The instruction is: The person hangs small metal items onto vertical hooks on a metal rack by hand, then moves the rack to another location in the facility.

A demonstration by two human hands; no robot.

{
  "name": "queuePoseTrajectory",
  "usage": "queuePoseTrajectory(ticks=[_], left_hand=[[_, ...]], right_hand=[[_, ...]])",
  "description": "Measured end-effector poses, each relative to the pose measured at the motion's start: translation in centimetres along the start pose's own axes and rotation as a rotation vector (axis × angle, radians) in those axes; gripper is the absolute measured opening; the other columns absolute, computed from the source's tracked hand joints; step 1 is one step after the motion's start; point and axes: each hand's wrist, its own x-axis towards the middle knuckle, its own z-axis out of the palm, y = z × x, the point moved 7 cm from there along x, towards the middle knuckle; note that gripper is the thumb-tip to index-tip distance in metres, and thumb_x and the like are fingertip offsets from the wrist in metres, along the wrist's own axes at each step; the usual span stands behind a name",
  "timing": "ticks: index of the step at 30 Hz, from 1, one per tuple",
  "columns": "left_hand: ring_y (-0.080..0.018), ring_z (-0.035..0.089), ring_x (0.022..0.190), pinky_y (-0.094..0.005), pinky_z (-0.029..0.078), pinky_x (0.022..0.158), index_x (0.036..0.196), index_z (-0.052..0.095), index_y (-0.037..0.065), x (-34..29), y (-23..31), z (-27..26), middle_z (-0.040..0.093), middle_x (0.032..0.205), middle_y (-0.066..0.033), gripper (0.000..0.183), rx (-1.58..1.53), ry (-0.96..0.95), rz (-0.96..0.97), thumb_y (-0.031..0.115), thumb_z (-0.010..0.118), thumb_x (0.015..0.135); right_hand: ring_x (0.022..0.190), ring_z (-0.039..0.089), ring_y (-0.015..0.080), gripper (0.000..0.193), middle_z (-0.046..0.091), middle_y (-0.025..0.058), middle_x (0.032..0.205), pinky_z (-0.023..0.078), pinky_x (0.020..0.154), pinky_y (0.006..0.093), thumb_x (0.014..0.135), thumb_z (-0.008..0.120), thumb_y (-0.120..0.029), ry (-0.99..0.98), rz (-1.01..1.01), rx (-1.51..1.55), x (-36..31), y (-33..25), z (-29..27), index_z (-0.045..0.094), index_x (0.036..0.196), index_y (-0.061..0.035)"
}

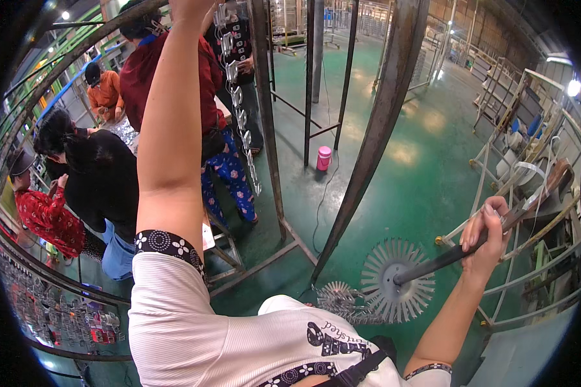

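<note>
My left arm reaches up past the top edge; only the wrist and part of my left hand [192, 8] show, with the fingers cut off. Close beside it hangs a string of small shiny metal pieces [239, 106]. My right hand [486, 237] is closed round a dark pole [442, 263] that slants up to the right. Lower down, the pole meets the centre of a round metal disc [379, 271] with flat prongs all round its rim. More pronged metal parts [337, 297] are partly hidden behind my shirt.
Dark metal frame posts [374, 148] stand in front of me. A pink bucket [324, 158] sits on the green floor [432, 213]. Several people work at the left, one in a dark red top [139, 71]. Pale racks [497, 284] line the right; small metal parts [64, 309] hang lower left.
</note>
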Motion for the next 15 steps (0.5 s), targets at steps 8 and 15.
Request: queuePoseTrajectory(ticks=[8,15], left_hand=[[-0.0087,0.054,0.063,-0.0218,0.04,0.056,0.084,0.064,0.0,-2.0,1.9,-0.3,0.063,0.073,-0.002,0.018,-0.371,-0.332,-0.085,0.017,0.065,0.076],[-0.0049,0.051,0.066,-0.0163,0.037,0.055,0.092,0.062,0.002,-9.4,4.9,0.3,0.06,0.079,0.0007,0.019,-0.503,-0.444,-0.236,0.017,0.061,0.081]], right_hand=[[0.028,0.03,0.0085,0.012,0.033,0.0005,0.041,0.027,0.027,0.0208,0.08,0.05,-0.012,-0.022,0.006,0.021,0.2,0.5,-0.3,0.046,0.083,-0.0017],[0.029,0.031,0.0087,0.011,0.034,0.0005,0.042,0.028,0.028,0.0216,0.08,0.05,-0.011,-0.047,0.023,0.053,1.4,2.0,-1.1,0.048,0.084,-0.0006]])
